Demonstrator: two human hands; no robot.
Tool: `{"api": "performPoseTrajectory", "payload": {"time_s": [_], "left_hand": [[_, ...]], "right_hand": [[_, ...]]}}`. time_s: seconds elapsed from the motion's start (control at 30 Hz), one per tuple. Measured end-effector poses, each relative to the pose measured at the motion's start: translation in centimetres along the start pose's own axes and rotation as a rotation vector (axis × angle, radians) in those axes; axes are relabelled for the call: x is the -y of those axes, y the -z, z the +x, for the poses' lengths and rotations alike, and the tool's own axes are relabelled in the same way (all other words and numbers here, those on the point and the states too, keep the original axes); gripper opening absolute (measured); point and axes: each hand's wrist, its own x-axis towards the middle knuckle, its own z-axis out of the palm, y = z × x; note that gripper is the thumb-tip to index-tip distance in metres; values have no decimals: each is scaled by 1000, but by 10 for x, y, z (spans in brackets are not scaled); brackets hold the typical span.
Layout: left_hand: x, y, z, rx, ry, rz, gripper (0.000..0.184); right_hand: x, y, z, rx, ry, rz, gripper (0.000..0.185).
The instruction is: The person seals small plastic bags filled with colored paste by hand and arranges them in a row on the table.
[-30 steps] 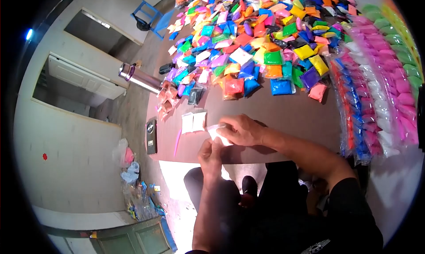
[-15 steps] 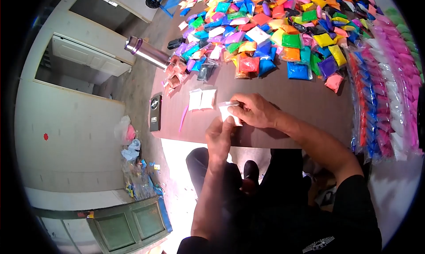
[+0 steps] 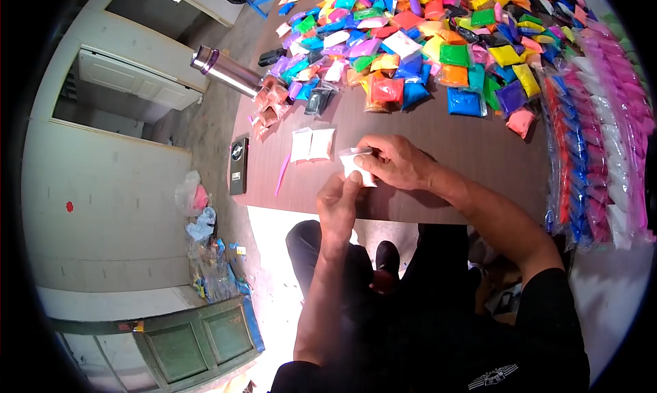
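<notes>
"Where was the small white packet (image 3: 350, 162) seen?"

"It was held above the brown table (image 3: 452, 138), near the table's front edge"

"How was it gripped?"

"Its lower part was pinched by the left hand (image 3: 337, 200), with the thumb laid across the front. Its upper right side was grasped by the right hand (image 3: 400, 162), whose thumb was bent over it. Neither hand was spread wide; both were closed narrowly on the packet. Whether the packet was sealed could not be told"

"What was found on the table just left of the hands?"

"Two more white packets (image 3: 321, 145) were laid flat side by side, and a thin pink stick (image 3: 282, 174) was placed at a slant beside them. Farther left, close to the table's edge, a dark oblong device (image 3: 238, 168) with a round disc was set down"

"And beyond those?"

"A metallic flask (image 3: 230, 73) was seen near the table's left side, with brown packets (image 3: 272, 110) heaped beside its base. A dark packet (image 3: 319, 101) was seen to their right. The far part of the table was covered by a pile of packets (image 3: 401, 45) in many colours, blue, orange, green, yellow, purple and pink among them"

"Was anything set out on the right?"

"Long strips of packets (image 3: 605, 140) were lined up there in rows, red, blue, white and pink, in clear plastic"
</notes>
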Motion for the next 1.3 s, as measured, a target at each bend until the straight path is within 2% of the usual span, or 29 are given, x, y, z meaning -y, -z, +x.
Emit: {"api": "performPoseTrajectory", "payload": {"time_s": [0.17,0.23,0.33,0.47,0.63,0.87,0.93,0.97,1.03,1.3], "left_hand": [[4,0,2,-32,-19,19,27],[4,-1,3,-66,-24,-30,25],[7,1,2,-55,-21,-71,23],[12,3,2,-39,-78,-54,22],[11,0,3,-122,-55,-47,22],[11,-1,1,-91,-72,-121,24],[9,-2,1,-114,-77,-142,24],[10,-1,1,-114,-77,-141,24],[14,1,3,-124,-39,-152,22],[18,5,4,-88,-48,-158,22]], "right_hand": [[-2,0,0,1,40,49,20],[4,2,0,11,95,-62,19],[8,1,-2,33,17,-27,18],[7,0,-2,35,29,-58,17],[1,1,0,-10,206,-120,16],[18,5,-4,88,42,-63,15],[19,5,-3,95,-54,36,14],[17,4,-3,95,-53,37,14],[11,4,-2,50,82,-64,14],[16,4,-5,88,41,-59,12]]}}
